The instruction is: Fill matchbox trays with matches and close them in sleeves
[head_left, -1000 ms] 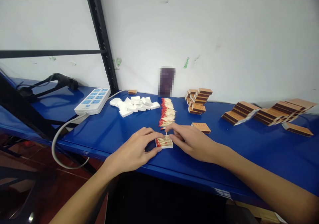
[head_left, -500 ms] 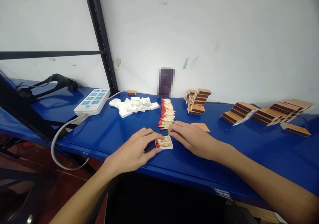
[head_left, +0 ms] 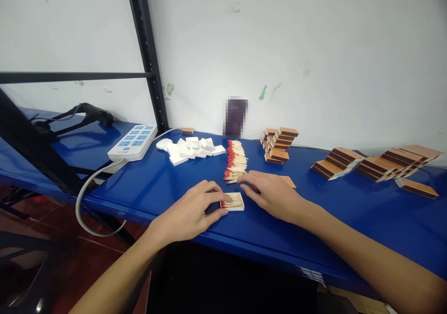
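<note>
A small white matchbox tray [head_left: 239, 208] lies near the table's front edge, partly filled with red-tipped matches [head_left: 231, 203]. My left hand [head_left: 195, 209] grips its left end, the thumb at the near side and a finger over the matches inside. Behind the tray runs a long row of loose matches [head_left: 236, 161], red heads to the left. My right hand [head_left: 272, 190] hovers at the row's near right end, fingertips by the lowest sticks, thumb and fingers apart. No match shows in it. Partly hidden behind this hand is a brown matchbox [head_left: 288, 181].
White empty trays [head_left: 193, 147] are heaped at the back left, beside a white power strip [head_left: 133, 143] with a looping cable. Brown matchbox stacks stand at the back [head_left: 279, 144] and right [head_left: 337, 163]. A black shelf post [head_left: 148, 49] rises at left.
My right hand has drawn back from the tray toward the row of matches; the match it held over the tray is no longer in its fingers. My left hand keeps its hold. The view shifted slightly.
</note>
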The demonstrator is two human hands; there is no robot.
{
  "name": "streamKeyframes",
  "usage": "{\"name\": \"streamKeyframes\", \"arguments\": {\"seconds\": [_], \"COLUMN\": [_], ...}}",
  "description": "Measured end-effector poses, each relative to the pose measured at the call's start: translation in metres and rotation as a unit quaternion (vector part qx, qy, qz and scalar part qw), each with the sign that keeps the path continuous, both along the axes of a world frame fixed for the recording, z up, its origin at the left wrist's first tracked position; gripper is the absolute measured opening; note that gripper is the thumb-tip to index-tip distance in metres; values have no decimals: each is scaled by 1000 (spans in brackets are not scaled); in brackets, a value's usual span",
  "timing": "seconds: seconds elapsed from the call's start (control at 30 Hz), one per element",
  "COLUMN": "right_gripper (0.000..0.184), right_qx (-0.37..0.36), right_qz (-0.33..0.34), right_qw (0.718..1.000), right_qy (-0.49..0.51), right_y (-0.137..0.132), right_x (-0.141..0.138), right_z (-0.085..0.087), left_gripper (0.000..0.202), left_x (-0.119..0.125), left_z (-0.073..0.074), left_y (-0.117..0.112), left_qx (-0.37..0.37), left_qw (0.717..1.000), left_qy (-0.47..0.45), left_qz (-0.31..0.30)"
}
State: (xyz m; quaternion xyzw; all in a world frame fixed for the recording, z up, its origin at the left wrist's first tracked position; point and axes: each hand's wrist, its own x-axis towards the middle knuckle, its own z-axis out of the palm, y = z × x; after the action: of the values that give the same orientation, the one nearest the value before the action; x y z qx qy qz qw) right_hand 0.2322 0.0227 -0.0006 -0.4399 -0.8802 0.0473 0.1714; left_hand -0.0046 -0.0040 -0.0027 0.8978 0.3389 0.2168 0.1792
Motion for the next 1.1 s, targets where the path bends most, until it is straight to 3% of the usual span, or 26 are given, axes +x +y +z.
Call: {"name": "streamKeyframes", "arguments": {"seconds": [0.5, 1.1], "right_gripper": [25, 25], "right_qx": [10, 6], "right_qz": [-13, -19], "right_qw": [1000, 1000], "right_qy": [-1, 5], "right_y": [12, 13], "right_x": [0, -3], "right_z": [-11, -9], "left_gripper": [35, 33], "left_x": [1, 1], "left_z": [-1, -2], "left_y": [0, 1], "left_qx": [-10, 3], "left_qw": [1000, 1000], "left_qy": [-1, -3], "left_qz": [12, 15]}}
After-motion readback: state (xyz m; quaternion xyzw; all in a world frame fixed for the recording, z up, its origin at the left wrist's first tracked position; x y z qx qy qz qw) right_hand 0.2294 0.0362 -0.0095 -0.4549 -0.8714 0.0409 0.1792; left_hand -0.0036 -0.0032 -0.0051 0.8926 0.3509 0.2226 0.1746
